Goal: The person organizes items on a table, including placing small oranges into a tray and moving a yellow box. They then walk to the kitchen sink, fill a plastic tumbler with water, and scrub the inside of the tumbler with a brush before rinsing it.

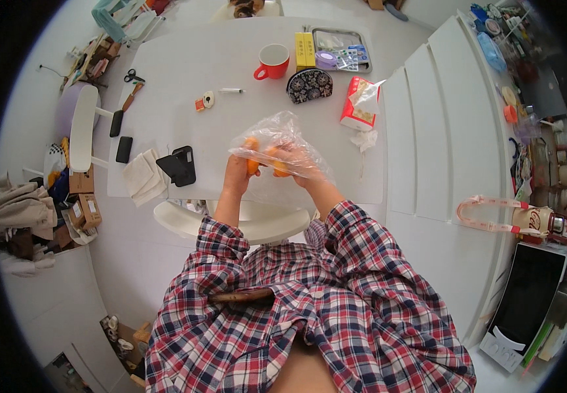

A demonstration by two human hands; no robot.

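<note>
A clear, crumpled plastic bag (282, 131) is held above the near edge of the table. My left hand (235, 173) is closed around a bright orange piece of fruit (252, 164), which looks like a tangerine, at the bag's left side. Through the film my right hand (298, 161) shows, its fingers curled round another orange fruit (279, 168). The plastic drapes over the right hand down to the wrist. Both fruits are partly covered by fingers and film, so their full shape is hidden.
On the white table (185, 72) are a red mug (272, 63), a dark floral pouch (310, 86), a metal tray (362, 46), a red tissue pack (359, 105), a black phone stand (177, 166) and a folded cloth (145, 177). A white chair (257, 226) stands before me.
</note>
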